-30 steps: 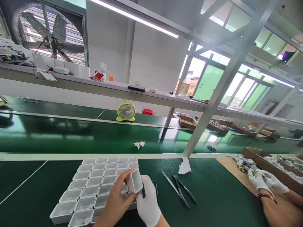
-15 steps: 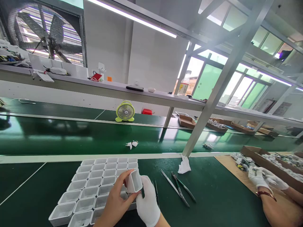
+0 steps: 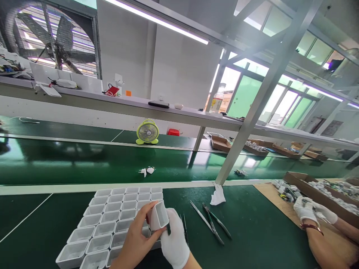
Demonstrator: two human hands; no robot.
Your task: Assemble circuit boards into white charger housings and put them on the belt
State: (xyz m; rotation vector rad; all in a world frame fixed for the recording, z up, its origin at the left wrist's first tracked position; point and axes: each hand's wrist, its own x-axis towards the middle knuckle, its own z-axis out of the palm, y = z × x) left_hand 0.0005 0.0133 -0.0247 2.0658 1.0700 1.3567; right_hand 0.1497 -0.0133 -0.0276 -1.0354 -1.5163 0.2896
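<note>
White box (image 3: 157, 218): tilted, open end facing right and toward the viewer, held above the right side of the boxes in rows.
Left hand (image 3: 137, 239): bare, thumb and fingers grasping the box from the left.
Right hand (image 3: 175, 241): white-gloved, gripping the box's right edge.
Boxes in rows (image 3: 104, 227): open-topped, packed together on the green table (image 3: 252, 231).
Tweezers (image 3: 200, 215): on the table beside dark-handled pliers (image 3: 209, 213), right of the hands.
Co-worker's gloved hands (image 3: 308, 210): at far right, near a carton (image 3: 298, 178).
</note>
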